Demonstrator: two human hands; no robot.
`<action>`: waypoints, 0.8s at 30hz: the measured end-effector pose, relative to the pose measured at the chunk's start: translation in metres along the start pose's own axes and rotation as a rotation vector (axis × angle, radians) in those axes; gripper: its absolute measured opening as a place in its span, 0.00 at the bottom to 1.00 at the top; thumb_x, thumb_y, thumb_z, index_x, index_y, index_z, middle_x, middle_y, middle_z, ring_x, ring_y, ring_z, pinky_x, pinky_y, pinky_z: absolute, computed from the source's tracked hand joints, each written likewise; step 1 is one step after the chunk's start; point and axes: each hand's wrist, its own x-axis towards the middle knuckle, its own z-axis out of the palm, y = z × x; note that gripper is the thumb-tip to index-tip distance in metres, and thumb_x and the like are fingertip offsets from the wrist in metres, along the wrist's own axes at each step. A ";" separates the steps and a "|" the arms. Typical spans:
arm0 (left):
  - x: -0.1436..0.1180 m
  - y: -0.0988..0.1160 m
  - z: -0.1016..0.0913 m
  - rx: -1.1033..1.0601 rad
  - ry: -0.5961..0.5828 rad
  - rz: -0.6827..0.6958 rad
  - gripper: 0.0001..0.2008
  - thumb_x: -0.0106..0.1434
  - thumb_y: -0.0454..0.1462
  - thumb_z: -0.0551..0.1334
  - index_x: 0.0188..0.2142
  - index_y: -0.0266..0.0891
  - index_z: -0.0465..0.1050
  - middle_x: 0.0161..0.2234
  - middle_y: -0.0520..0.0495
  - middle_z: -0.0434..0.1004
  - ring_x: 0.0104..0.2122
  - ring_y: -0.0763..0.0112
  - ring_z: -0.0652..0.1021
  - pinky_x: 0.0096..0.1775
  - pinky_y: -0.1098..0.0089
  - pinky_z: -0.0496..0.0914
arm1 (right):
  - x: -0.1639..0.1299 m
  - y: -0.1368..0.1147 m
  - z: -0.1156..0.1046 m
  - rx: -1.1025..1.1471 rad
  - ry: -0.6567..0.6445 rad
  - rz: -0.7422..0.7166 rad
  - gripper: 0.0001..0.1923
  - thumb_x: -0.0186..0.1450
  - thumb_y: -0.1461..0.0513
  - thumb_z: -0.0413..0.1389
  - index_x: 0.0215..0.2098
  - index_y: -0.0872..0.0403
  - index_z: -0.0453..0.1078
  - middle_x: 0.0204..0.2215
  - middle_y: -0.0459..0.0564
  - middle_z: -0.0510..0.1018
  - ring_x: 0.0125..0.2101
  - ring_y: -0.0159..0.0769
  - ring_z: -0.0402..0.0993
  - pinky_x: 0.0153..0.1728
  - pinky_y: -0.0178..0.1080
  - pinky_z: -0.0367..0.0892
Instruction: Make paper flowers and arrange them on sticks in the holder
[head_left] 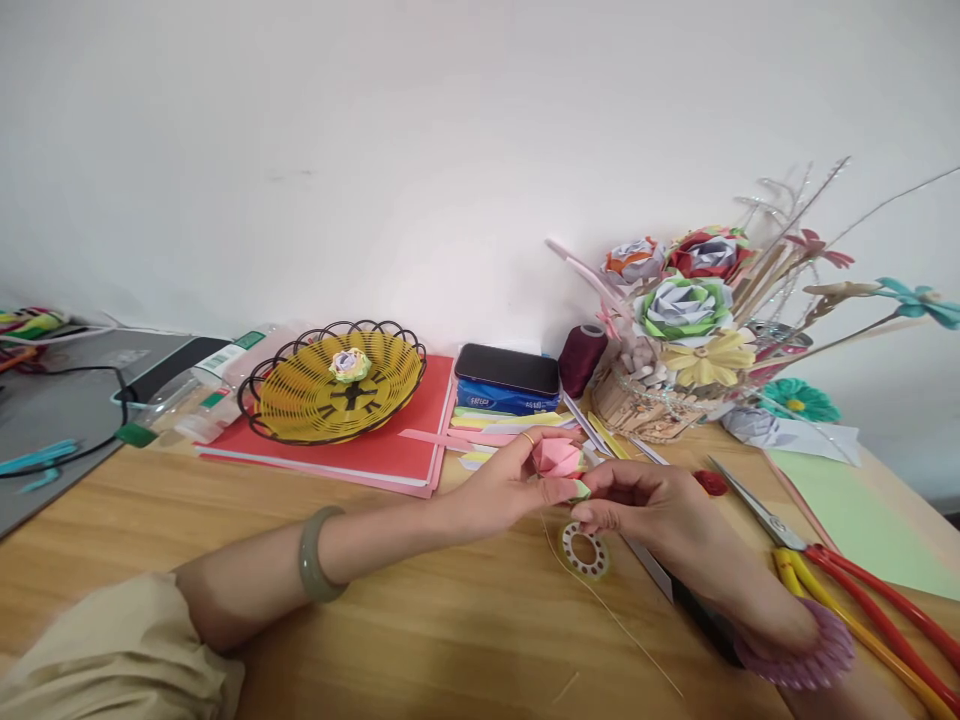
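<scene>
Home craft desk, against a plain white wall. My wooden tabletop [420, 610] carries scissors [817, 555], paper strips [495, 425], a thread spool [582, 358]. Finished paper flowers [686, 305] fill a stick basket [645, 405].

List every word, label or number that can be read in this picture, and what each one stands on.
None can be read for sure.
Blue tissue pack under the black phone: white characters, too blurred to read.
Clear boxes left of the yellow basket: green and white labels, print too small.
The pink paper flower held by both hands: no text.
</scene>
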 end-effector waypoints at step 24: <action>0.000 0.001 -0.002 -0.075 -0.003 0.003 0.24 0.53 0.43 0.65 0.48 0.40 0.63 0.47 0.43 0.67 0.46 0.65 0.69 0.47 0.64 0.63 | -0.004 -0.008 -0.003 0.075 -0.035 -0.009 0.18 0.52 0.48 0.59 0.27 0.55 0.75 0.23 0.49 0.78 0.24 0.33 0.73 0.27 0.34 0.69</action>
